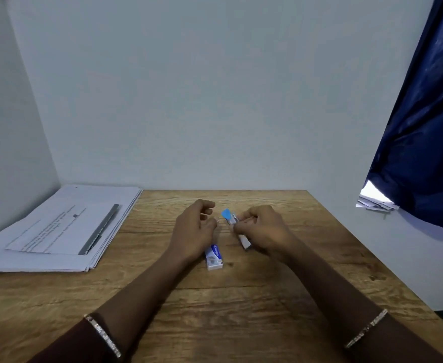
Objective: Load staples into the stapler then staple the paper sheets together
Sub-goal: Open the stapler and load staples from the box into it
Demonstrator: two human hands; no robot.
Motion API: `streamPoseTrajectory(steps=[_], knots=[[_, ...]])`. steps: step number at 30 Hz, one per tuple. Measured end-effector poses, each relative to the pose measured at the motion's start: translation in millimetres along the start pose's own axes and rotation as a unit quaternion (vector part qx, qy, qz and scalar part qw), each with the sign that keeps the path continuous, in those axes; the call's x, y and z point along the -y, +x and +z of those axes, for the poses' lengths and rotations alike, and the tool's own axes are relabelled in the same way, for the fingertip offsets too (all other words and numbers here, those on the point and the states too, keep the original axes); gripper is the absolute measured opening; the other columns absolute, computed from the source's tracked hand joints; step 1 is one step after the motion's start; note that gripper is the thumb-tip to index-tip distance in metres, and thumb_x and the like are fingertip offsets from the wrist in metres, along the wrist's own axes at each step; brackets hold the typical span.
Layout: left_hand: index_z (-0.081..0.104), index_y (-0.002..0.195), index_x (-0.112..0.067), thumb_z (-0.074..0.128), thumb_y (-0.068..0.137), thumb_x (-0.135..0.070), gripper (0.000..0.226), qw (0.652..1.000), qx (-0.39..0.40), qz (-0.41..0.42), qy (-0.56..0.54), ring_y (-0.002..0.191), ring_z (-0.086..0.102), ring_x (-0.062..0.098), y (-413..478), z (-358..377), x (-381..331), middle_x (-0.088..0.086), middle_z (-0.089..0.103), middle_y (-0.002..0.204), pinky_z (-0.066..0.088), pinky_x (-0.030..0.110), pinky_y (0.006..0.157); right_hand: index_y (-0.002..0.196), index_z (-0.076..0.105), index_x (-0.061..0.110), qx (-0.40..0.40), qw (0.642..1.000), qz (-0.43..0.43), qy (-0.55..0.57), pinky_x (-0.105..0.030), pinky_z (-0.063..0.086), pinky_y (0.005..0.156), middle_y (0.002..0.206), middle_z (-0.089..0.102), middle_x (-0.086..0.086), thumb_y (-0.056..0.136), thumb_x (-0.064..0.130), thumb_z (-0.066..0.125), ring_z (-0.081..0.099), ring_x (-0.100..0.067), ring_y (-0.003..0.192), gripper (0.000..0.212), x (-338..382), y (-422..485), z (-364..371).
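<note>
My right hand [263, 230] grips a small stapler [232, 220] with a blue tip and a silver body, held low over the middle of the wooden table [241, 297]. The stapler's rear end pokes out below my fingers. My left hand [195, 229] hovers just left of the stapler with its fingers loosely curled; its thumb and forefinger seem to pinch something tiny, too small to make out. A white and blue staple box [214, 258] lies flat on the table under my left wrist. A stack of paper sheets [65, 231] lies at the table's left.
A dark ruler-like strip [100, 230] lies on top of the paper stack. A grey wall stands right behind the table's far edge. A dark blue curtain [425, 127] hangs at the right, with more papers [375, 201] on a ledge beneath it.
</note>
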State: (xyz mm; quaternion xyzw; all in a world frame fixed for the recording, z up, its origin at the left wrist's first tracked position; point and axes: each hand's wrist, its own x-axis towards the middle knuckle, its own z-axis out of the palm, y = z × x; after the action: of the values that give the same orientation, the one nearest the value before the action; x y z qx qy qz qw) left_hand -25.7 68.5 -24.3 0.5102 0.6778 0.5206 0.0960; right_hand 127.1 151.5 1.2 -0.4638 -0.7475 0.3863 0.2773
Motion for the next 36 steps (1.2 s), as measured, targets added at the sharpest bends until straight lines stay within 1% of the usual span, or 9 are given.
streamPoseTrajectory(steps=[4, 9, 12, 17, 23, 27, 30, 34, 36], knots=[[0.068, 0.119, -0.023, 0.071, 0.090, -0.018, 0.030, 0.961, 0.021, -0.137, -0.238, 0.108, 0.068, 0.026, 8.4, -0.3, 6.2, 0.007, 0.071, 0.112, 0.055, 0.044, 0.095, 0.117, 0.066, 0.008, 0.116, 0.959, -0.030, 0.257, -0.027, 0.056, 0.052, 0.085, 0.072, -0.014, 0.089, 0.012, 0.075, 0.065, -0.010, 0.057, 0.030, -0.5, 7.9, 2.1], [0.077, 0.106, -0.009, 0.077, 0.087, -0.015, 0.020, 0.898, 0.103, -0.150, -0.402, 0.089, 0.075, 0.034, 5.8, -4.8, 1.0, 0.024, 0.077, 0.102, 0.059, 0.047, 0.087, 0.120, 0.066, 0.003, 0.175, 0.923, -0.081, 0.334, -0.033, 0.063, 0.071, 0.092, 0.078, -0.014, 0.099, 0.005, 0.058, 0.074, -0.021, 0.078, 0.022, -6.4, 3.7, 10.2], [0.078, 0.102, -0.009, 0.079, 0.082, -0.011, 0.020, 0.897, 0.088, -0.143, -0.409, 0.083, 0.074, 0.032, 3.4, -6.3, -1.1, 0.025, 0.077, 0.098, 0.061, 0.047, 0.082, 0.119, 0.066, 0.012, 0.151, 0.940, -0.122, 0.280, -0.043, 0.061, 0.079, 0.095, 0.078, -0.020, 0.101, 0.013, 0.058, 0.074, -0.029, 0.086, 0.020, -7.4, -0.5, 12.9], [0.070, 0.103, 0.010, 0.083, 0.076, -0.012, 0.037, 0.884, 0.061, -0.147, -0.439, 0.092, 0.066, 0.042, -2.2, -8.3, -5.6, 0.038, 0.069, 0.101, 0.048, 0.068, 0.100, 0.112, 0.069, 0.024, 0.093, 0.956, -0.184, 0.207, -0.049, 0.062, 0.080, 0.092, 0.078, -0.013, 0.088, 0.038, 0.073, 0.077, -0.033, 0.088, 0.028, -9.7, -6.3, 15.6], [0.065, 0.100, 0.016, 0.078, 0.082, -0.005, 0.030, 0.890, 0.056, -0.122, -0.436, 0.083, 0.073, 0.036, -4.8, -10.4, -7.5, 0.030, 0.072, 0.088, 0.055, 0.058, 0.096, 0.111, 0.073, 0.022, 0.053, 0.964, -0.208, 0.160, -0.053, 0.061, 0.086, 0.093, 0.076, -0.013, 0.091, 0.024, 0.072, 0.074, -0.031, 0.091, 0.021, -7.3, -8.7, 15.6], [0.063, 0.097, 0.015, 0.069, 0.090, 0.003, 0.015, 0.892, 0.029, -0.095, -0.440, 0.088, 0.071, 0.044, -5.6, -8.1, -12.2, 0.038, 0.069, 0.091, 0.059, 0.050, 0.087, 0.111, 0.072, 0.016, 0.003, 0.962, -0.229, 0.152, -0.049, 0.061, 0.086, 0.093, 0.078, -0.007, 0.094, 0.016, 0.069, 0.074, -0.026, 0.091, 0.017, -0.7, -15.2, 22.2], [0.059, 0.100, 0.017, 0.067, 0.092, 0.003, 0.018, 0.893, 0.010, -0.085, -0.441, 0.095, 0.071, 0.047, -7.3, -5.3, -13.0, 0.044, 0.067, 0.100, 0.059, 0.051, 0.087, 0.109, 0.071, 0.013, -0.049, 0.958, -0.247, 0.134, -0.044, 0.062, 0.081, 0.091, 0.076, -0.004, 0.094, 0.010, 0.067, 0.073, -0.022, 0.085, 0.015, 2.9, -18.8, 29.1], [0.059, 0.102, 0.013, 0.068, 0.092, -0.002, 0.020, 0.898, 0.012, -0.070, -0.434, 0.089, 0.074, 0.036, -8.8, 0.6, -9.6, 0.031, 0.072, 0.093, 0.059, 0.045, 0.083, 0.106, 0.069, 0.013, -0.105, 0.951, -0.278, 0.087, -0.023, 0.055, 0.068, 0.090, 0.072, -0.003, 0.095, 0.007, 0.063, 0.068, -0.015, 0.079, 0.014, 3.4, -24.3, 35.0], [0.062, 0.098, 0.007, 0.066, 0.094, -0.004, 0.012, 0.897, 0.011, -0.065, -0.437, 0.087, 0.072, 0.031, -8.0, 2.7, -7.3, 0.022, 0.073, 0.089, 0.060, 0.043, 0.083, 0.109, 0.066, 0.012, -0.134, 0.950, -0.272, 0.075, -0.024, 0.053, 0.070, 0.093, 0.070, -0.004, 0.098, 0.008, 0.059, 0.067, -0.015, 0.083, 0.013, 3.4, -24.8, 36.1]])
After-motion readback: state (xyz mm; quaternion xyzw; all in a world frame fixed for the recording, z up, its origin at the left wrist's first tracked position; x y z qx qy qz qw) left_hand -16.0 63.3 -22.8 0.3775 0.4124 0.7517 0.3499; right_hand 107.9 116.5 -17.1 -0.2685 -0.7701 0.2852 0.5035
